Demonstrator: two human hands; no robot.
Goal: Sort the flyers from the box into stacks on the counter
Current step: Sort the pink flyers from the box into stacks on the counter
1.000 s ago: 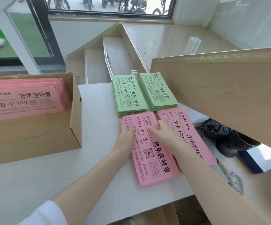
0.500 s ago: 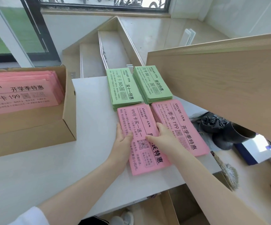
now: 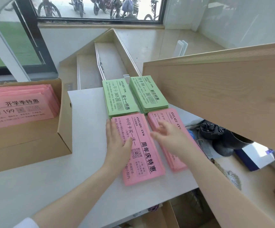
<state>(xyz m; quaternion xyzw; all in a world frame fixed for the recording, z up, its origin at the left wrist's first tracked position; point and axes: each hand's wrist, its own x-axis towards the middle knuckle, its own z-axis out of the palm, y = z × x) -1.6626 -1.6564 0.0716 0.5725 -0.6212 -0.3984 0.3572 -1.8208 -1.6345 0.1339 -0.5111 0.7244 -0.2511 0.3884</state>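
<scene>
Hands flat: my left hand (image 3: 117, 142) presses the near pink stack (image 3: 141, 145) at its nine o'clock edge to square it; my right hand (image 3: 169, 139) hovers spread, holding nothing. More flyers wait in the box (image 3: 34, 145), at nine o'clock on the bench (image 3: 87, 122).

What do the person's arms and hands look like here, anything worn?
Both forearms are bare. The left hand and right hand show no gloves, rings or watch. A white sleeve covers the left arm above the elbow; no sleeve shows on the right.
</scene>
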